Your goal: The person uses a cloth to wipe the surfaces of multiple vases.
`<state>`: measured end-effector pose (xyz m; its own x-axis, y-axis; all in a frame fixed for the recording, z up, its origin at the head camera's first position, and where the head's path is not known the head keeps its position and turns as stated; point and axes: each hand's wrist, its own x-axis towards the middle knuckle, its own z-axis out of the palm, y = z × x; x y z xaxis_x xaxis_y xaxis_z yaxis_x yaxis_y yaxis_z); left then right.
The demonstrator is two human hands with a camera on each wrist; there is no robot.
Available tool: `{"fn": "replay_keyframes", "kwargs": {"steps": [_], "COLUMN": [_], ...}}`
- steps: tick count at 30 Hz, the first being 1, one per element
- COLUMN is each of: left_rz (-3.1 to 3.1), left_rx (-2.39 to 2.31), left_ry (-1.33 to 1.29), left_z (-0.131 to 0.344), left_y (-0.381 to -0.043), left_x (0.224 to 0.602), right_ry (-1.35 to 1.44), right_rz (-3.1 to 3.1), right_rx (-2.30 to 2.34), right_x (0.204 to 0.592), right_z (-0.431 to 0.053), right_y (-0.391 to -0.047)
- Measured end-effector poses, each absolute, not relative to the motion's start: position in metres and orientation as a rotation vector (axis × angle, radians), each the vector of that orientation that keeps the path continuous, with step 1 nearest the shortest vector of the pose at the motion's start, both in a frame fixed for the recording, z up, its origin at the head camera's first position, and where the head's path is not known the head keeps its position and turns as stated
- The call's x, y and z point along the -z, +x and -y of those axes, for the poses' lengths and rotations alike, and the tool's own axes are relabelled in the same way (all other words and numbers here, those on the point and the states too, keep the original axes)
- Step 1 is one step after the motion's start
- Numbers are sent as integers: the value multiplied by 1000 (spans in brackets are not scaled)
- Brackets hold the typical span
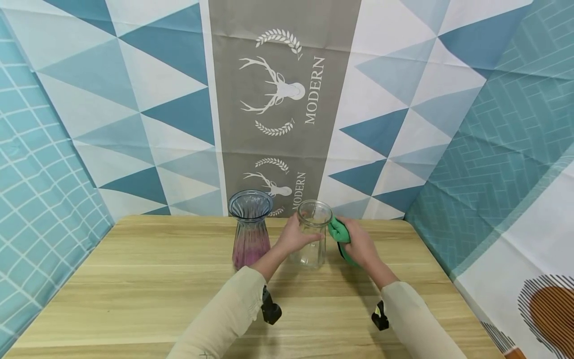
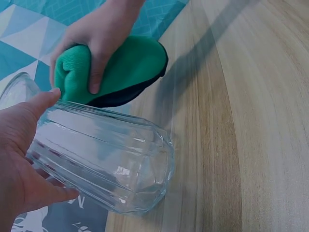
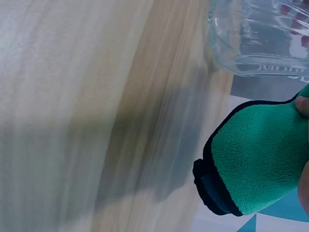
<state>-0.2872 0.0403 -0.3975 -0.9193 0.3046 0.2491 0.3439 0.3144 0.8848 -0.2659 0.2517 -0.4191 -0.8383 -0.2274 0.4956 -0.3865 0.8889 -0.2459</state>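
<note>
– Both occupied?

– Yes: gripping a clear glass vase (image 1: 312,257) between thumb and fingers of the left hand (image 1: 293,238); clasping a bunched, black-edged green cloth (image 1: 339,232) in the right hand (image 1: 360,244).

– Pressing it to the glass?

– Just beside the upper part (impossible to tell if touching).

– And holding the vase where?

– Roughly upright, near the back edge of the table (image 1: 134,299).

– Farther out?

– To the left, on the wood, a ribbed vase (image 1: 251,237), blue above, pink below; behind, a patterned backdrop (image 1: 329,25) lettered MODERN.

Right wrist view crops clear vase (image 3: 260,37)
</note>
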Motion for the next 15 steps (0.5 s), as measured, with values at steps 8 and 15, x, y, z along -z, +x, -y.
{"fn": "replay_keyframes", "kwargs": {"steps": [8,15], "left_rz": [2605,2623], "left_rx": [1657,1652], "left_ry": [-490,-435], "left_z": [-40,-41], "left_y": [-282,-282], "left_x": [395,395], "right_ry": [499,520], "right_rz": [2520,2511], "right_rx": [-427,-418], "right_x": [415,420], "right_z": [-245,-243], "right_y": [-264,-265]}}
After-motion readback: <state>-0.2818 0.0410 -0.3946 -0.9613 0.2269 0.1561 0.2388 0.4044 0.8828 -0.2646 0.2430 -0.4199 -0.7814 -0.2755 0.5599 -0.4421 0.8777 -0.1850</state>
